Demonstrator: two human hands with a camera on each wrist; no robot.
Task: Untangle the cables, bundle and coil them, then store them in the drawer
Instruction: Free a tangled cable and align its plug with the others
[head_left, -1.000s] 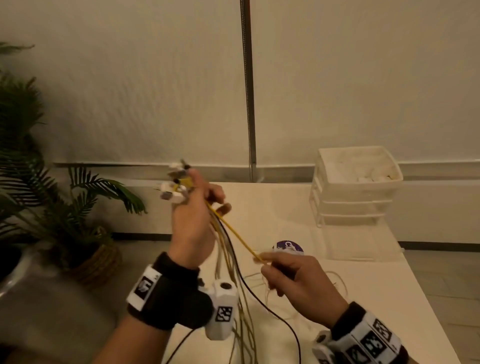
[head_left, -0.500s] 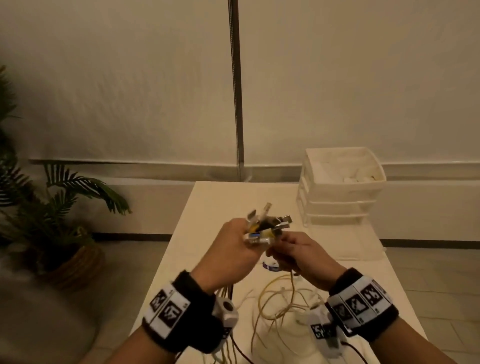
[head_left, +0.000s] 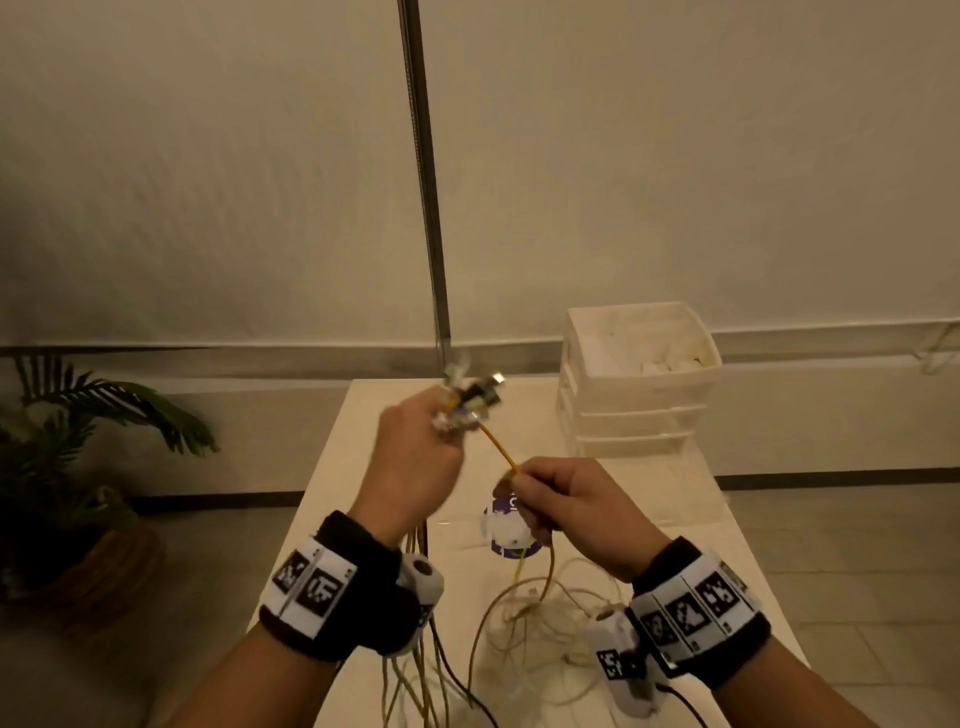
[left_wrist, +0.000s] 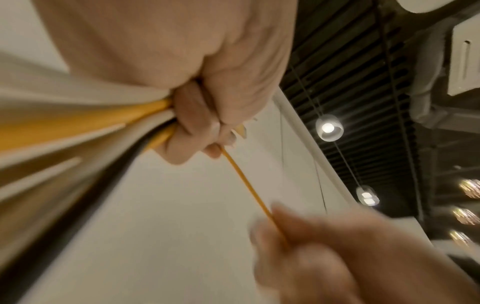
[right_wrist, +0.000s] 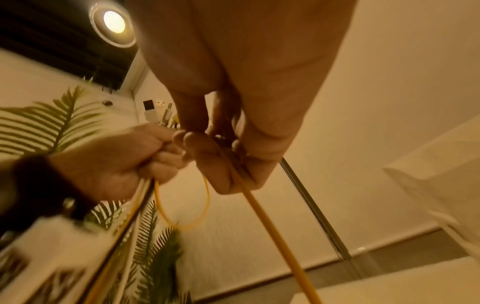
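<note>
My left hand (head_left: 415, 457) is raised above the table and grips a bundle of cable ends (head_left: 470, 397), their plugs sticking out past the fist. The rest of the cables (head_left: 415, 675) hang down from it, white, yellow and black. A yellow cable (head_left: 498, 451) runs taut from that fist to my right hand (head_left: 561, 504), which pinches it between thumb and fingers (right_wrist: 221, 164). Below the right hand the yellow cable (right_wrist: 272, 226) drops into loose loops (head_left: 524, 613) on the table. In the left wrist view the fist (left_wrist: 207, 123) clamps the cables (left_wrist: 103, 123).
A white stack of drawers (head_left: 636, 379) stands at the table's back right, top tray holding white items. A purple-and-white round object (head_left: 506, 525) lies under my right hand. The cream table (head_left: 353, 467) has a potted palm (head_left: 78, 441) on the floor to its left.
Half a second ago both hands were together at the plugs. Now the right hand has slid down and away along the yellow cable, pulling it taut; the left hand rose slightly.
</note>
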